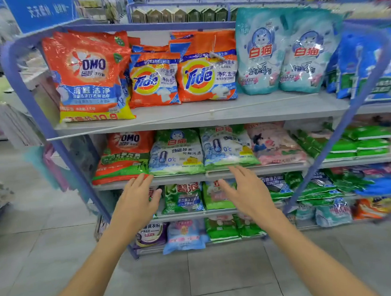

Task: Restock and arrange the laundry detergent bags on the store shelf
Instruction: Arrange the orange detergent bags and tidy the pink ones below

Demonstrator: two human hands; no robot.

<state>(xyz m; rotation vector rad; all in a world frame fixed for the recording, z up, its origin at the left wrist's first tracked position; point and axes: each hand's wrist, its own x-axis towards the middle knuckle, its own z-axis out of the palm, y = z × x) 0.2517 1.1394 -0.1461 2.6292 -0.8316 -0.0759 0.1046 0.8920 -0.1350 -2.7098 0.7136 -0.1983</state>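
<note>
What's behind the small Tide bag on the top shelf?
Tops of more orange bags poke up behind the small Tide bag. Their fronts are covered, so count and brand can't be told.

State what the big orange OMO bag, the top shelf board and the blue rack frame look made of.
Big orange OMO bag: glossy plastic film, judging by crinkles and glare. Top shelf board: smooth, matte pale grey, likely painted metal or laminate; unclear. Blue rack frame: rounded tube, probably painted metal.

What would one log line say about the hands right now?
left hand: open, empty | right hand: open, empty | both reach toward: green-white bags on second shelf
</note>
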